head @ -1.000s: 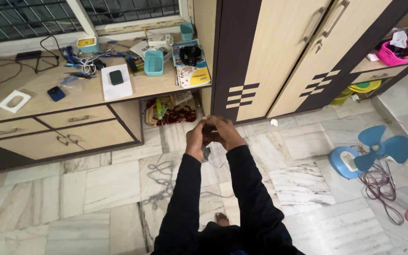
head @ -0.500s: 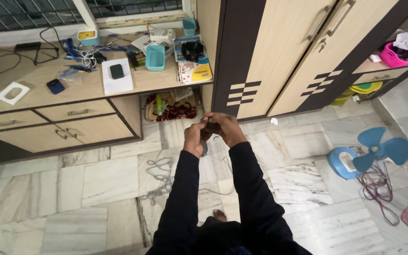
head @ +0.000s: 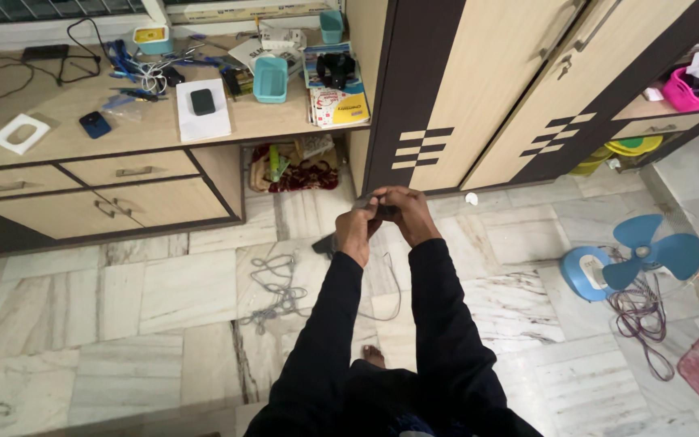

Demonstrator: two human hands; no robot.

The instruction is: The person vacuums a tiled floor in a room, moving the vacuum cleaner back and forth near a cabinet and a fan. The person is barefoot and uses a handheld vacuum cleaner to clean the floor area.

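- Both hands have lifted slightly; the left hand [head: 357,231] and right hand [head: 405,217] now pinch a small dark gadget [head: 370,205] between their fingertips.
- Its thin cable [head: 396,285], hanging below the grip, has swung out into a loop over the marble floor [head: 163,307].
- The work reads as ongoing fiddling with the gadget.

A home room: marble floor [head: 163,307], wooden wardrobe [head: 479,89], cluttered desk [head: 66,142], blue fan [head: 633,255].
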